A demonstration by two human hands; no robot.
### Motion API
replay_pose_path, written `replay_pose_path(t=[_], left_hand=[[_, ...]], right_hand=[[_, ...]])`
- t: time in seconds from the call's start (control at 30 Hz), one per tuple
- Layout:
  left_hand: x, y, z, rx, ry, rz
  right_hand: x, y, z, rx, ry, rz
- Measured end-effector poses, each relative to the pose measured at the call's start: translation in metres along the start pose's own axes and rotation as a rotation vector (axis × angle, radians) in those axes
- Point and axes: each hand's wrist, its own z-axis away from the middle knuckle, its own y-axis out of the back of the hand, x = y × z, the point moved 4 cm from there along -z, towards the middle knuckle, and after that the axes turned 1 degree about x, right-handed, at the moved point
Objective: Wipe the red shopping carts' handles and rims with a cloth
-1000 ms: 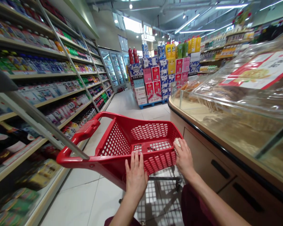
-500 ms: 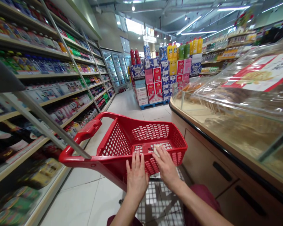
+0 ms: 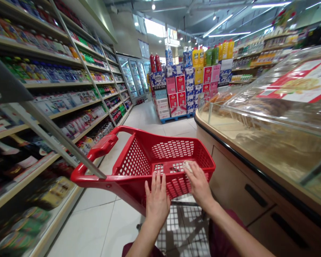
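A red plastic shopping cart [image 3: 133,178] with perforated basket walls stands side-on right in front of me. Flat against its near side rests my left hand [image 3: 157,196], fingers stretched up to the rim and holding nothing. My right hand [image 3: 199,184] is farther along that rim, its fingers bent over a crumpled whitish cloth [image 3: 187,166] pressed at the top edge. Part of the cloth is covered by the fingers. Through the basket's holes, light falls in a grid on the floor. The cart's grey metal handle bar [image 3: 64,142] slants up at the left.
Drink shelves [image 3: 77,85] run along the left. To the right is a wooden counter [image 3: 238,178] with glass edging, bearing clear plastic food boxes [image 3: 289,85]. Ahead, stacked cartons [image 3: 180,92] topped with bottles stand on a blue pallet [image 3: 176,117]. Glass-door fridges [image 3: 133,76] are behind.
My right hand has slid to the right along the cart's rim with the cloth. My left hand stays in place against the side. The view has shifted slightly.
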Motion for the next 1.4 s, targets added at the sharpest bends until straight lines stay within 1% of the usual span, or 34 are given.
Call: replay_pose_path(t=[0.07, 0.1, 0.13, 0.23, 0.27, 0.3, 0.33, 0.4, 0.47, 0.5, 0.53, 0.6, 0.63, 0.67, 0.7, 0.73, 0.83, 0.87, 0.9, 1.03, 1.07, 1.17, 1.2, 1.23, 1.3, 1.33, 1.4], left_hand=[[0.002, -0.002, 0.0, 0.0, -0.001, 0.006], [0.003, -0.003, 0.0, 0.003, 0.003, 0.008], [0.003, -0.003, 0.0, 0.008, 0.008, 0.008], [-0.001, 0.003, -0.001, 0.029, -0.003, 0.012], [-0.005, 0.007, -0.002, 0.036, -0.018, 0.014], [-0.011, 0.012, -0.002, 0.044, -0.024, 0.013], [-0.019, 0.018, -0.003, 0.054, -0.013, 0.009], [-0.036, 0.029, -0.004, 0.072, 0.044, -0.005], [-0.05, 0.035, -0.005, 0.075, 0.093, -0.014], [-0.053, 0.036, -0.005, 0.071, 0.101, -0.016], [-0.056, 0.036, -0.005, 0.066, 0.104, -0.019], [-0.057, 0.034, -0.004, 0.066, 0.114, -0.029], [-0.056, 0.032, -0.004, 0.071, 0.117, -0.034], [-0.056, 0.031, -0.003, 0.076, 0.112, -0.038], [-0.055, 0.03, -0.002, 0.081, 0.102, -0.038], [-0.054, 0.029, -0.001, 0.086, 0.092, -0.038], [-0.049, 0.027, 0.0, 0.093, 0.092, -0.038], [-0.047, 0.026, 0.0, 0.091, 0.1, -0.04], [-0.045, 0.025, 0.0, 0.088, 0.108, -0.041], [-0.037, 0.02, 0.002, 0.075, 0.12, -0.038], [-0.037, 0.02, 0.002, 0.076, 0.117, -0.033], [-0.037, 0.021, -0.002, 0.103, 0.098, 0.009], [-0.035, 0.022, -0.005, 0.12, 0.083, 0.035], [-0.032, 0.023, -0.01, 0.136, 0.061, 0.067], [-0.021, 0.025, -0.021, 0.148, -0.002, 0.151], [-0.013, 0.024, -0.028, 0.13, -0.032, 0.199], [0.003, 0.019, -0.04, 0.055, -0.083, 0.289]], right_hand=[[0.01, 0.002, -0.001, 0.045, -0.121, 0.04], [0.008, 0.002, -0.002, 0.052, -0.134, 0.04], [0.001, -0.001, -0.002, 0.043, -0.105, 0.023], [-0.028, -0.01, -0.003, -0.048, 0.097, -0.063], [-0.031, -0.011, -0.003, -0.073, 0.125, -0.072], [-0.028, -0.011, -0.003, -0.084, 0.118, -0.064], [-0.021, -0.009, -0.004, -0.081, 0.079, -0.043], [-0.003, -0.004, -0.006, -0.035, -0.054, 0.014], [0.004, -0.003, -0.007, 0.014, -0.146, 0.04], [-0.002, -0.005, -0.008, 0.025, -0.143, 0.031], [-0.013, -0.008, -0.008, 0.023, -0.101, 0.008], [-0.041, -0.016, -0.008, -0.01, 0.051, -0.062], [-0.051, -0.019, -0.007, -0.03, 0.118, -0.091], [-0.056, -0.02, -0.006, -0.043, 0.158, -0.108], [-0.055, -0.02, -0.006, -0.047, 0.163, -0.108], [-0.049, -0.018, -0.005, -0.039, 0.136, -0.093], [-0.018, -0.008, -0.006, 0.032, -0.033, -0.016], [-0.013, -0.006, -0.006, 0.044, -0.067, -0.001], [-0.013, -0.006, -0.006, 0.039, -0.066, 0.002], [-0.037, -0.015, -0.009, -0.059, 0.133, -0.055], [-0.039, -0.017, -0.011, -0.06, 0.137, -0.057], [-0.028, -0.02, -0.018, -0.019, 0.018, -0.041], [-0.025, -0.022, -0.02, -0.017, 0.003, -0.055], [-0.025, -0.023, -0.021, -0.023, 0.017, -0.084], [-0.029, -0.026, -0.021, -0.049, 0.101, -0.175], [-0.031, -0.025, -0.019, -0.058, 0.134, -0.224], [-0.029, -0.022, -0.013, -0.071, 0.144, -0.295]])
